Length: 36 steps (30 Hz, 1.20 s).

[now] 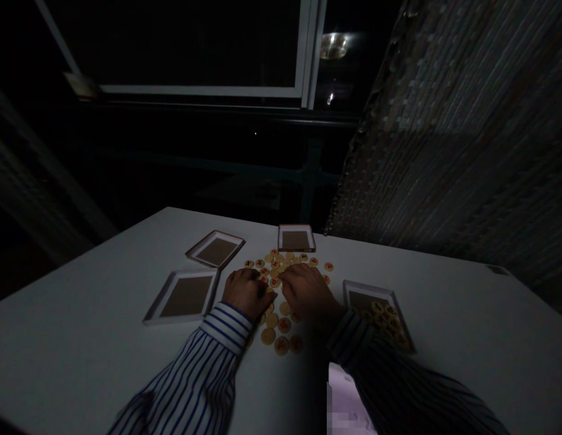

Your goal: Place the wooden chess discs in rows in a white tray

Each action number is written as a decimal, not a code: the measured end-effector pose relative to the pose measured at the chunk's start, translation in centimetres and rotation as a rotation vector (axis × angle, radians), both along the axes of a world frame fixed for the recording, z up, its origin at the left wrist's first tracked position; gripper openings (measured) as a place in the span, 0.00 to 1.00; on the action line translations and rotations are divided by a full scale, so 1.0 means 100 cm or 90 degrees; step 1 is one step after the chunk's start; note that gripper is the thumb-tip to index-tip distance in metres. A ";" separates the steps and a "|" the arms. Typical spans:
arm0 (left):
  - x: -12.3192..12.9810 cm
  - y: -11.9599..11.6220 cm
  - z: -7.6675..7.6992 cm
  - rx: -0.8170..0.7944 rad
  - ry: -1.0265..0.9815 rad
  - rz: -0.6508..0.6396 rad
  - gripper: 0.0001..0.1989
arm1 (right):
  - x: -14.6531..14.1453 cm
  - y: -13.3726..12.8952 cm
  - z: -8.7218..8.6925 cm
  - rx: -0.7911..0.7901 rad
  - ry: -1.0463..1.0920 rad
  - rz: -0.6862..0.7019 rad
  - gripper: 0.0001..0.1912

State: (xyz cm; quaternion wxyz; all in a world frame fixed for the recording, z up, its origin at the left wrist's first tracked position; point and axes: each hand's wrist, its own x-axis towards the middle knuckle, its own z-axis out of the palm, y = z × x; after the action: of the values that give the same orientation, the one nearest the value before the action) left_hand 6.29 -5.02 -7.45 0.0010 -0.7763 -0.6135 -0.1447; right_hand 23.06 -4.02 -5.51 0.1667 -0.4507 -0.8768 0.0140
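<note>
Round wooden Chinese chess pieces (271,320) lie in a loose spread on the white table (104,338). Some show red characters, a few black ones, and others are blank side up. On the left edge of the spread rests my left hand (247,293), fingers bent downward and thumb apart, reaching toward the middle. My right hand (308,290) lies over the right side, its fingers pointing left and thumb apart. Both seem to touch pieces; no piece is visibly gripped, though my palms hide what lies beneath. Striped sleeves cover both forearms.
Two shallow trays stand at left, the nearer tray (172,297) and the farther tray (197,249). Another tray (313,241) sits at the back. The right tray (353,286) holds several chess pieces, partly behind my right sleeve. A string curtain (426,157) hangs beyond the table's back right edge.
</note>
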 end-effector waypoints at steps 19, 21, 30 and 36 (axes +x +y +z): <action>-0.008 0.005 0.005 0.078 -0.371 0.054 0.17 | 0.001 0.003 -0.004 0.052 0.072 -0.025 0.12; -0.008 0.004 0.009 0.041 -0.480 0.075 0.18 | 0.000 0.003 -0.004 0.051 0.074 -0.024 0.12; -0.008 0.003 0.009 -0.145 -0.909 0.108 0.24 | -0.002 0.001 -0.005 0.047 0.086 -0.010 0.12; -0.010 0.006 0.003 -0.205 -0.946 0.039 0.21 | -0.002 0.000 -0.005 0.063 0.105 -0.002 0.11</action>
State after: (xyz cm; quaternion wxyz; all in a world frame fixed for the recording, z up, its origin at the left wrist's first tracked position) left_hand 5.32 -4.45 -7.17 -0.5218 -0.4481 -0.4875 -0.5378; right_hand 22.84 -4.03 -6.03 0.2603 -0.4404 -0.8592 0.0073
